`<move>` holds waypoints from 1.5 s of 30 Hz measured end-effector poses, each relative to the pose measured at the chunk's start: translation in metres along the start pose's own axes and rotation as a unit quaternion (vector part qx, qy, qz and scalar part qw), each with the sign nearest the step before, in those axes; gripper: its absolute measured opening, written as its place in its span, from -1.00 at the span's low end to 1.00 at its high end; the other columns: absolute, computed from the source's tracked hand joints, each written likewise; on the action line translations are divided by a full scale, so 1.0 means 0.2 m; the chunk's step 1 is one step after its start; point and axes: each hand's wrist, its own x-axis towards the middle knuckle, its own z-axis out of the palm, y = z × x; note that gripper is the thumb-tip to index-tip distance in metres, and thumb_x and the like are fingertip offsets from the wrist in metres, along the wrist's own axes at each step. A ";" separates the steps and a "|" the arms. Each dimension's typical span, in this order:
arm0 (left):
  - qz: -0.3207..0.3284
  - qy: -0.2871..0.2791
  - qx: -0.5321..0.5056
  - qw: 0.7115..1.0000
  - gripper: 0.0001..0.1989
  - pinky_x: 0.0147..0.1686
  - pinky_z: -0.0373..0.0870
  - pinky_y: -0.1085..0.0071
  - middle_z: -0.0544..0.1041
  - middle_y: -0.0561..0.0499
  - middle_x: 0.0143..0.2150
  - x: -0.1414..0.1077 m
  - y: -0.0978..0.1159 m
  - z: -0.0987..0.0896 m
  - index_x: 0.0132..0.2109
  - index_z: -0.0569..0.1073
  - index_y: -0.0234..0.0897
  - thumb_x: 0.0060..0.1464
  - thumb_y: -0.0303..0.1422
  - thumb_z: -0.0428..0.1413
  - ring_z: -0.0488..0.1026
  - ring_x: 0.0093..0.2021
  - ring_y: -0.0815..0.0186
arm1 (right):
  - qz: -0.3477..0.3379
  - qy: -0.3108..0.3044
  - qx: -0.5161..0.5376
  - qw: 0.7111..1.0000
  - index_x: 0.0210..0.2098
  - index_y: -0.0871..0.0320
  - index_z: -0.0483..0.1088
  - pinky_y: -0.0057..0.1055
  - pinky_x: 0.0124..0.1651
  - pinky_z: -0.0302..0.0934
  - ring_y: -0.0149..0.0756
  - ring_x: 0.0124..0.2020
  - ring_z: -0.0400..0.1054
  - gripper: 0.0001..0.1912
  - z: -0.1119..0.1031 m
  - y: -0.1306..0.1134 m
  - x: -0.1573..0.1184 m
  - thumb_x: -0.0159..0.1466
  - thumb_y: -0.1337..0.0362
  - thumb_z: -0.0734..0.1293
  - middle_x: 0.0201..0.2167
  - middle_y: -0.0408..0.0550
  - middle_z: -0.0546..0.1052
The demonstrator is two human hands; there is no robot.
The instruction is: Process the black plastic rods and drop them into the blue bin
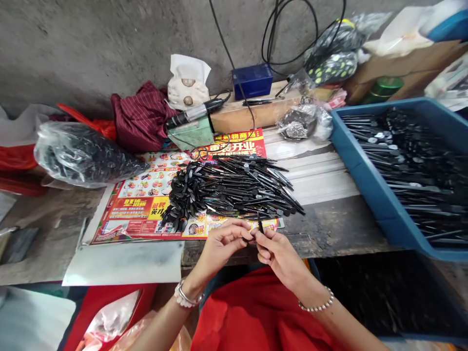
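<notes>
Close together at the table's front edge, my two hands meet over small black parts. My right hand [275,248] pinches a slim black stick-like piece [260,224] that points up and away from me. My left hand [227,240] is closed at the fingertips, touching a small dark part beside the right fingers; its exact shape is hidden. Just beyond lies a big pile of thin black stick-like pieces [248,187], with flat black leaf-shaped ends [186,190] bunched on its left side. The pile rests on a red and yellow printed flyer [135,214].
A blue bin [351,161] full of similar black pieces stands at right, another dark-filled bin [383,292] below. Left of the pile lies a clear bag [84,153] of black parts. A cardboard box [237,119], blue box [252,82] and tissue pack [188,80] line the wall.
</notes>
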 end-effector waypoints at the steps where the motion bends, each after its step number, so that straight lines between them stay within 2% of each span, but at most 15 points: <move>1: 0.003 0.005 0.012 1.000 -0.95 -0.16 0.47 0.45 0.50 -0.08 -0.16 0.00 0.00 0.00 -0.31 0.64 -0.26 0.00 -0.42 0.29 0.49 -0.15 0.28 | -0.005 0.007 -0.004 1.000 -0.42 0.21 0.44 -0.60 -0.60 -0.08 -0.64 -0.66 0.00 -0.64 0.00 0.00 0.00 -0.03 0.12 0.59 -0.62 -0.30 0.23; 5: -0.028 0.002 0.053 0.998 -0.87 -0.44 0.46 0.54 0.55 -0.03 -0.32 -0.01 0.00 0.02 -0.22 0.63 -0.27 0.03 -0.44 0.24 0.46 -0.45 0.42 | -0.042 0.033 -0.038 0.998 -0.41 0.19 0.44 -0.58 -0.62 -0.12 -0.64 -0.67 0.00 -0.61 -0.01 -0.01 0.01 -0.06 0.08 0.59 -0.59 -0.28 0.29; 7: -0.045 0.005 0.079 0.996 -0.86 -0.46 0.47 0.53 0.58 -0.02 -0.36 -0.01 0.00 0.04 -0.22 0.61 -0.30 0.01 -0.45 0.23 0.45 -0.51 0.43 | -0.067 0.037 -0.077 0.994 -0.41 0.19 0.44 -0.56 -0.62 -0.12 -0.62 -0.67 0.01 -0.60 -0.02 -0.01 0.02 -0.06 0.05 0.57 -0.59 -0.27 0.29; 10: -0.042 0.030 0.122 0.991 -0.89 -0.47 0.48 0.52 0.60 -0.04 -0.35 -0.01 0.00 0.04 -0.28 0.60 -0.32 -0.03 -0.44 0.23 0.47 -0.51 0.40 | -0.092 0.014 -0.184 0.978 -0.35 0.19 0.47 -0.52 -0.60 -0.07 -0.54 -0.67 0.03 -0.59 -0.04 -0.02 0.02 0.04 -0.03 0.50 -0.65 -0.27 0.25; 12: -0.043 0.053 0.131 0.989 -0.88 -0.49 0.48 0.52 0.60 -0.02 -0.38 0.01 0.00 0.02 -0.27 0.60 -0.31 -0.01 -0.41 0.22 0.47 -0.51 0.38 | -0.125 0.007 -0.267 0.955 -0.25 0.21 0.50 -0.48 -0.55 0.02 -0.47 -0.63 0.09 -0.56 -0.07 -0.04 0.02 0.15 -0.07 0.39 -0.66 -0.24 0.28; 14: -0.047 0.083 0.133 0.986 -0.84 -0.49 0.47 0.52 0.60 0.00 -0.42 0.03 0.01 0.00 -0.22 0.60 -0.30 0.02 -0.38 0.21 0.48 -0.51 0.37 | -0.164 0.015 -0.348 0.923 -0.17 0.21 0.51 -0.45 -0.48 0.11 -0.40 -0.57 0.19 -0.57 -0.11 -0.07 0.02 0.23 -0.04 0.30 -0.58 -0.14 0.40; 17: -0.045 0.107 0.153 0.981 -0.82 -0.43 0.49 0.50 0.63 -0.02 -0.34 0.06 0.02 -0.04 -0.20 0.62 -0.27 0.01 -0.36 0.21 0.53 -0.44 0.33 | -0.172 0.002 -0.449 0.877 -0.30 0.19 0.53 -0.43 -0.44 0.17 -0.36 -0.52 0.27 -0.67 -0.15 -0.10 0.02 0.26 0.07 0.25 -0.44 -0.04 0.53; 20: -0.053 0.068 0.176 0.981 -0.84 -0.36 0.50 0.47 0.65 -0.04 -0.28 0.08 0.04 -0.04 -0.26 0.64 -0.27 0.00 -0.37 0.21 0.56 -0.34 0.27 | -0.144 -0.037 -0.494 0.857 -0.46 0.16 0.49 -0.45 -0.48 0.15 -0.38 -0.57 0.26 -0.68 -0.15 -0.11 0.01 0.27 0.13 0.23 -0.49 -0.07 0.52; 26: -0.111 -0.041 0.161 0.980 -0.79 -0.51 0.40 0.50 0.58 -0.01 -0.51 0.09 0.04 -0.06 -0.24 0.63 -0.33 0.02 -0.31 0.19 0.44 -0.57 0.37 | -0.146 -0.066 -0.519 0.840 -0.50 0.16 0.47 -0.48 -0.49 0.12 -0.40 -0.59 0.25 -0.71 -0.13 -0.12 0.00 0.27 0.21 0.22 -0.54 -0.10 0.50; 31: -0.106 -0.045 0.180 0.977 -0.81 -0.48 0.38 0.50 0.59 -0.01 -0.48 0.07 0.04 -0.06 -0.25 0.64 -0.32 0.01 -0.36 0.19 0.43 -0.55 0.38 | -0.162 -0.067 -0.542 0.822 -0.56 0.15 0.45 -0.47 -0.48 0.10 -0.39 -0.59 0.26 -0.71 -0.12 -0.12 0.00 0.24 0.27 0.22 -0.58 -0.11 0.50; 35: -0.130 -0.083 0.186 0.970 -0.80 -0.48 0.36 0.52 0.57 0.03 -0.52 0.05 0.04 -0.04 -0.24 0.65 -0.31 0.01 -0.41 0.15 0.43 -0.54 0.38 | -0.143 -0.082 -0.538 0.827 -0.57 0.15 0.44 -0.47 -0.52 0.06 -0.40 -0.61 0.25 -0.71 -0.12 -0.09 0.00 0.23 0.26 0.23 -0.59 -0.12 0.49; 39: -0.119 -0.085 0.230 0.962 -0.80 -0.49 0.35 0.53 0.60 0.02 -0.46 0.03 0.02 -0.05 -0.23 0.65 -0.30 -0.07 -0.44 0.22 0.45 -0.51 0.36 | -0.116 -0.089 -0.511 0.847 -0.58 0.17 0.42 -0.49 -0.55 0.01 -0.45 -0.66 0.16 -0.70 -0.13 -0.08 0.01 0.24 0.23 0.24 -0.64 -0.14 0.44; 42: -0.105 -0.063 0.194 0.973 -0.82 -0.47 0.40 0.51 0.62 -0.01 -0.44 0.02 0.00 -0.04 -0.24 0.64 -0.30 -0.05 -0.43 0.21 0.46 -0.51 0.35 | -0.067 -0.098 -0.458 0.881 -0.60 0.17 0.37 -0.49 -0.59 -0.07 -0.49 -0.72 0.04 -0.66 -0.13 -0.09 0.01 0.23 0.13 0.26 -0.77 -0.23 0.26; 45: -0.085 -0.041 0.158 0.983 -0.84 -0.48 0.42 0.49 0.60 -0.03 -0.47 0.02 -0.01 -0.04 -0.27 0.64 -0.34 -0.03 -0.40 0.21 0.46 -0.54 0.36 | -0.006 -0.105 -0.392 0.914 -0.59 0.17 0.35 -0.50 -0.62 -0.18 -0.52 -0.74 -0.03 -0.59 -0.13 -0.09 0.01 0.20 -0.02 0.28 -0.77 -0.26 0.19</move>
